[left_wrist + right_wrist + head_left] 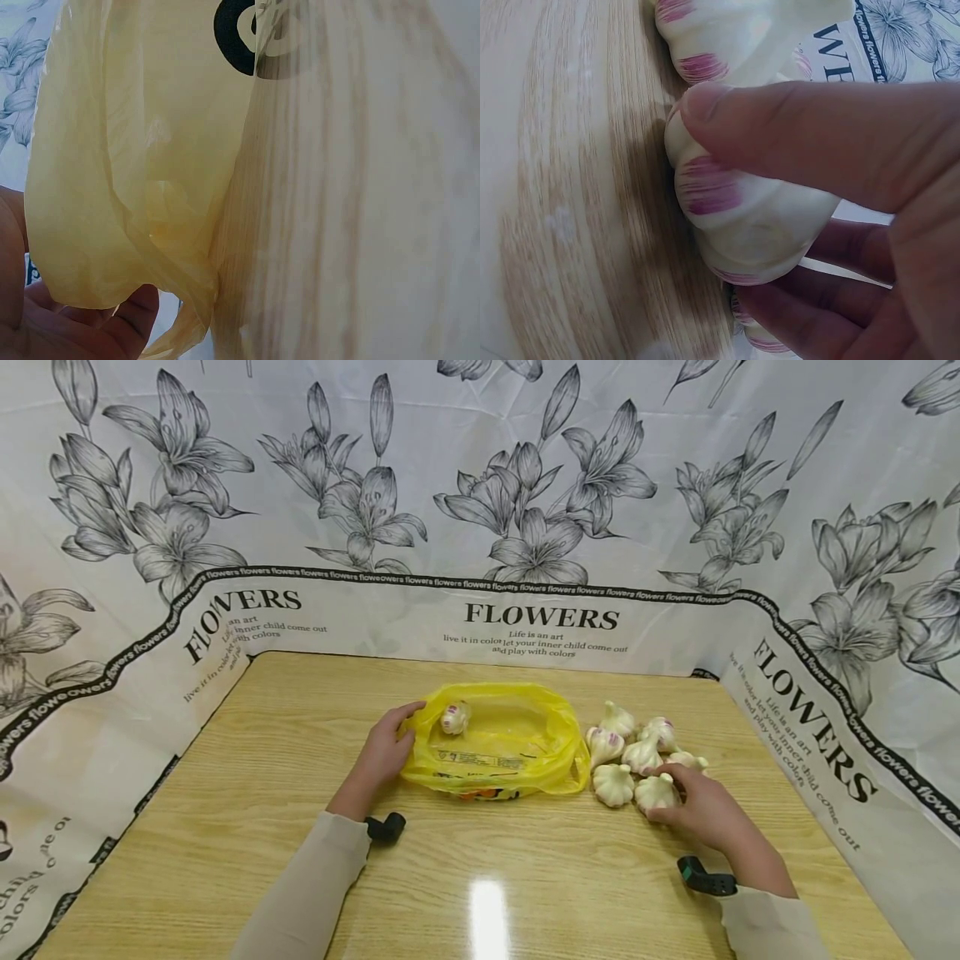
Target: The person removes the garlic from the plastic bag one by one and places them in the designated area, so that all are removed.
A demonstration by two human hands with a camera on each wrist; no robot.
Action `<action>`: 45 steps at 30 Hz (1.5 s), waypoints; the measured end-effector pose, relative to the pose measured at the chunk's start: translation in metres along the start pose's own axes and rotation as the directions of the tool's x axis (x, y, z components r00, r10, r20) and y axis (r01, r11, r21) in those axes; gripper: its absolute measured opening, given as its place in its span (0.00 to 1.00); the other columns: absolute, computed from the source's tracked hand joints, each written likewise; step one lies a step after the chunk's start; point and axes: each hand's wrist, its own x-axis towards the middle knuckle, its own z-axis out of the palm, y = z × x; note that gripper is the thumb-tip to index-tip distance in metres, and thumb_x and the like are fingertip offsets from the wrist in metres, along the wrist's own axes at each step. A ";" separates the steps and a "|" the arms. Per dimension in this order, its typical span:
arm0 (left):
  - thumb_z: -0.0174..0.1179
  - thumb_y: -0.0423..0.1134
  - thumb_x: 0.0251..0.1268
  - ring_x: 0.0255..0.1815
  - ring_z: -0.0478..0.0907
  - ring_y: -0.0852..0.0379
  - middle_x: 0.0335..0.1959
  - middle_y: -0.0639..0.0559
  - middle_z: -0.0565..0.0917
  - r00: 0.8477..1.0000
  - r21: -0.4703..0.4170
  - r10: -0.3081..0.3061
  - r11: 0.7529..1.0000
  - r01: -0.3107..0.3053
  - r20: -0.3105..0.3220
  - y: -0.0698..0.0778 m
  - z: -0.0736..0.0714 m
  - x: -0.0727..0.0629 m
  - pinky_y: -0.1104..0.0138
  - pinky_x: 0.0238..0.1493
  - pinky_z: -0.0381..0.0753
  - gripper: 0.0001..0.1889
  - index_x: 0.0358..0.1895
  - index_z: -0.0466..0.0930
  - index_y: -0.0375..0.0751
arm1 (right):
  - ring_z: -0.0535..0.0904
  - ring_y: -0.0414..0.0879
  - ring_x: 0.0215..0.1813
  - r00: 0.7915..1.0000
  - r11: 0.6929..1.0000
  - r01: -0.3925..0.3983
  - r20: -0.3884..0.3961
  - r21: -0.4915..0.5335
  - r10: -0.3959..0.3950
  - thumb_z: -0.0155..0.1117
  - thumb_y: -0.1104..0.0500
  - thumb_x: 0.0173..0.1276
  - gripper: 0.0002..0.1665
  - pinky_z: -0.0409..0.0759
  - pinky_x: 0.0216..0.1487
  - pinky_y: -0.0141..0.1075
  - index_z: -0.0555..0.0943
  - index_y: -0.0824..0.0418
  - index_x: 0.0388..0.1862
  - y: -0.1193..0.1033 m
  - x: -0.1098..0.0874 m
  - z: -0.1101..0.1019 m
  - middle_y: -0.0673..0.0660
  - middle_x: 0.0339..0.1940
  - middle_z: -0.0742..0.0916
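Note:
A yellow plastic bag (551, 770) lies with its mouth spread wide, and one garlic bulb (455, 717) sits inside on the left. At its left rim, my left hand (385, 748) holds the plastic; in the left wrist view curled fingers (135, 319) are at the bag's edge. To the right of the bag, several white garlic bulbs (614, 786) with purple streaks lie in a cluster. My right hand (703, 806) grips the nearest bulb (754, 225) of the cluster, thumb on one side and fingers on the other. The bulb looks close to the tabletop.
The wooden table (420, 893) is bordered at the back and sides by white cloth (390, 618) printed with flowers and lettering. Black straps with small devices (386, 828) sit at both wrists.

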 end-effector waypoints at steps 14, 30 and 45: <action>0.47 0.33 0.73 0.71 0.65 0.46 0.66 0.45 0.71 1.000 0.018 -0.004 1.000 0.004 0.001 0.000 0.000 0.001 0.50 0.73 0.62 0.24 0.70 0.67 0.53 | 0.77 0.68 0.55 1.000 1.000 0.003 0.012 0.003 -0.003 0.72 0.40 0.55 0.43 0.76 0.48 0.59 0.73 0.63 0.63 -0.008 -0.004 -0.013 0.72 0.57 0.80; 0.47 0.34 0.74 0.72 0.64 0.46 0.67 0.45 0.70 1.000 0.001 -0.017 1.000 0.017 0.004 0.002 0.000 0.000 0.49 0.72 0.62 0.24 0.70 0.67 0.53 | 0.69 0.73 0.62 0.999 0.999 0.043 -0.007 -0.018 -0.043 0.68 0.42 0.61 0.45 0.72 0.54 0.65 0.68 0.64 0.69 -0.021 0.000 -0.029 0.73 0.67 0.71; 0.47 0.33 0.73 0.72 0.64 0.45 0.67 0.44 0.69 1.000 0.008 -0.021 1.000 0.021 0.004 0.003 0.000 -0.001 0.49 0.72 0.63 0.24 0.70 0.67 0.54 | 0.75 0.66 0.60 0.971 0.977 0.212 -0.106 -0.026 -0.213 0.64 0.47 0.67 0.30 0.73 0.56 0.62 0.75 0.62 0.62 -0.061 0.019 -0.028 0.66 0.60 0.80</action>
